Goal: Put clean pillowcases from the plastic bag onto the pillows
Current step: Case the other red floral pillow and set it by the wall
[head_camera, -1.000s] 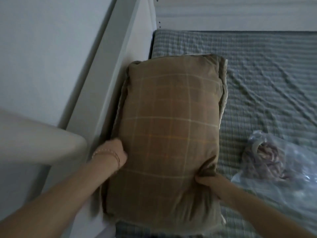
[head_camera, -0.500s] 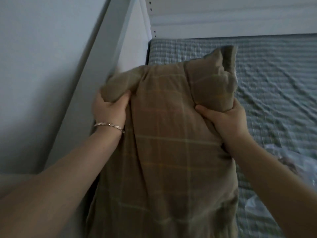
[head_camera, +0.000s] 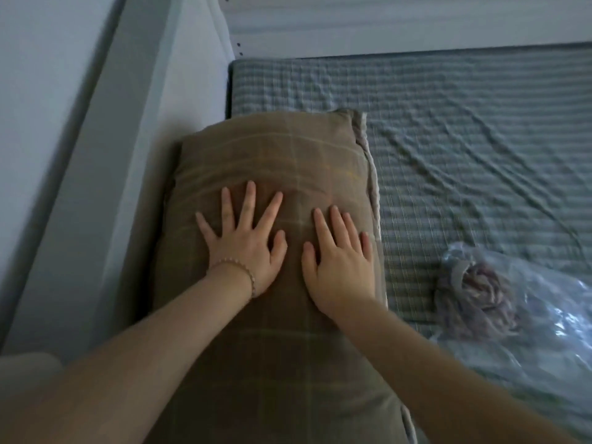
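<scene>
Both hands lie flat, palms down, on the pillow (head_camera: 272, 174), gripping nothing: the left hand (head_camera: 246, 248) with fingers spread wide, a bracelet (head_camera: 238, 267) at its wrist, the right hand (head_camera: 341, 267) just beside it with fingers closer together. In a brown checked case, the pillow lies on the bed (head_camera: 448, 155) against the headboard (head_camera: 179, 91). Right of it, well apart, lies the plastic bag (head_camera: 538, 315) holding bunched fabric (head_camera: 477, 299)

Wrinkled grey checked sheet (head_camera: 448, 161); white bed frame (head_camera: 179, 91); wall (head_camera: 41, 59).
</scene>
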Available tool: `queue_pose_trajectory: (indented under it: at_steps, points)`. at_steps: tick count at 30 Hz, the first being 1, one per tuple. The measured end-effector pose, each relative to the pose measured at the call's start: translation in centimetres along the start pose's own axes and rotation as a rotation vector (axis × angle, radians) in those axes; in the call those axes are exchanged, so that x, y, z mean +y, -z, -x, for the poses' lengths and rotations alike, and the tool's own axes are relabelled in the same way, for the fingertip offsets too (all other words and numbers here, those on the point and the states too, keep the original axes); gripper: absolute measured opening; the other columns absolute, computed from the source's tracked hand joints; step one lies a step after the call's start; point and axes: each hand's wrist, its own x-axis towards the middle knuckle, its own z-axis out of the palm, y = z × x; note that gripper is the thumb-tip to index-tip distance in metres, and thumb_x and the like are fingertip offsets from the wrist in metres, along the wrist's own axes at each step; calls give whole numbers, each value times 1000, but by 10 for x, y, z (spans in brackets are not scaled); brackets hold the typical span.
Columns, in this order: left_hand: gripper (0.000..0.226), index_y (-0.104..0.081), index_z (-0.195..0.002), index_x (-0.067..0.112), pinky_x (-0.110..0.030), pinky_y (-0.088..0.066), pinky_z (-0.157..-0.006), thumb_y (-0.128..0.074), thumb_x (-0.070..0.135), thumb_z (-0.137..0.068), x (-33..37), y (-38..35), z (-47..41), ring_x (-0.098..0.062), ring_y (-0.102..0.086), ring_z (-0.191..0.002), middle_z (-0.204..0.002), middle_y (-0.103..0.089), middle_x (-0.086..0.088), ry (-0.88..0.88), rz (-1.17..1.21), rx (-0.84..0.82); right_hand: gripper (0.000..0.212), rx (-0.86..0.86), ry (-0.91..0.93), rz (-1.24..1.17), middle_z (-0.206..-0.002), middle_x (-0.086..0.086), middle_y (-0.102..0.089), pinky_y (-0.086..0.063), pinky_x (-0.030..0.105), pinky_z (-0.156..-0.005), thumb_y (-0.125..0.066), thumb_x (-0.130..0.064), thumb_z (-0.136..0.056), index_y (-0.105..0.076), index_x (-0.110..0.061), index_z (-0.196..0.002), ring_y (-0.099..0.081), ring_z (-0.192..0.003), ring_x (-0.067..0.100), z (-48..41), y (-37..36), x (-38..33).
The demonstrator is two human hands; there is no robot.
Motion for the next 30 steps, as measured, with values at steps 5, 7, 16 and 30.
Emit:
queue_pose_trajectory:
  at_steps: [5,7,16,30]
  points:
    - [55,-1,-144,43,-64,6,-108,-21,48,-94,-3,-10,-45,-29,17,-141,-155,17,6,-11,-6,24,59,-39,-62,-1,-158,3,-7,2,43,-117,-28,-43,-96,-12,-24,-150,0,-145,20,-40,-9,-14]
    - [56,0,-145,40,-61,7,-109,-17,48,-92,-5,-25,-25,-30,15,-141,-155,15,2,-28,-25,43,66,43,-34,-8,-156,10,-17,-2,40,-117,-30,-47,-90,-24,-16,-148,-10,-145,24,9,-26,-12]
    - [66,-10,-145,30,-52,0,-107,-11,57,-84,-13,-44,92,-32,-12,-142,-154,-6,-1,-205,-103,-35,72,79,-49,64,-148,16,-34,-16,47,-109,-37,-52,-84,-37,-8,-140,-29,-138,27,102,-49,18]
    - [68,8,-147,25,-59,14,-106,-29,46,-94,132,-53,153,-34,23,-138,-152,26,-9,-175,-116,-249,30,-34,-155,51,-89,6,-68,-54,40,-73,-44,-21,-72,-71,-12,-79,-66,-90,30,193,-21,197]
